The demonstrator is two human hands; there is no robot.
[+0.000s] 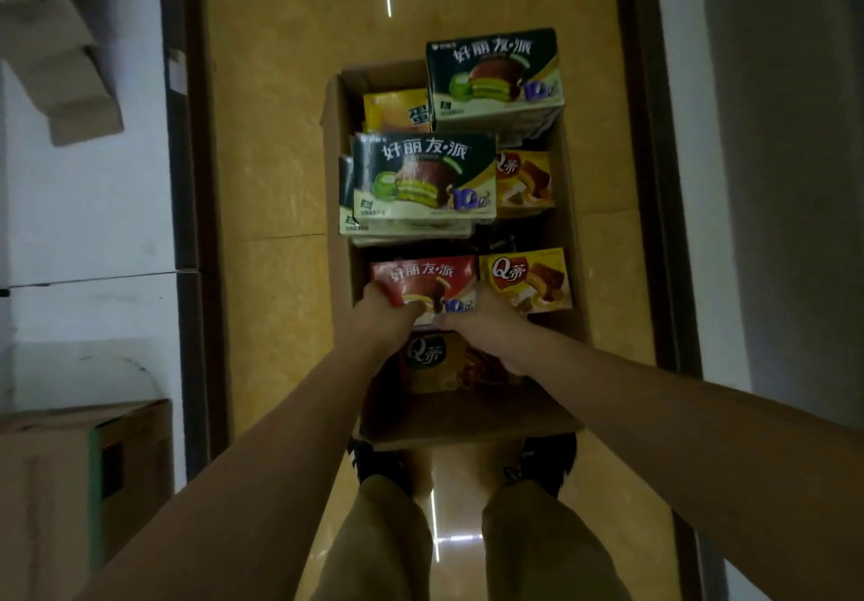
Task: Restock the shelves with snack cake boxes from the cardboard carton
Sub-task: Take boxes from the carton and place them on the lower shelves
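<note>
An open cardboard carton [337, 142] stands on the yellow floor in front of my feet, filled with snack cake boxes. My left hand [385, 315] and my right hand [486, 324] both grip a red snack cake box [423, 280] at its near edge, inside the carton. Two dark green boxes [423, 177] [495, 76] lie on top of stacks further back. Yellow boxes [528, 280] [523, 182] sit at the right side, another yellow box [397, 111] at the back left. A shadowed box [428, 359] lies under my wrists.
White shelf units run along both sides of the narrow aisle, left [89, 207] and right [771, 179]. A second cardboard carton [84, 483] stands at the lower left. Folded cardboard [70, 67] lies at the upper left. My shoes [378, 460] touch the carton's near side.
</note>
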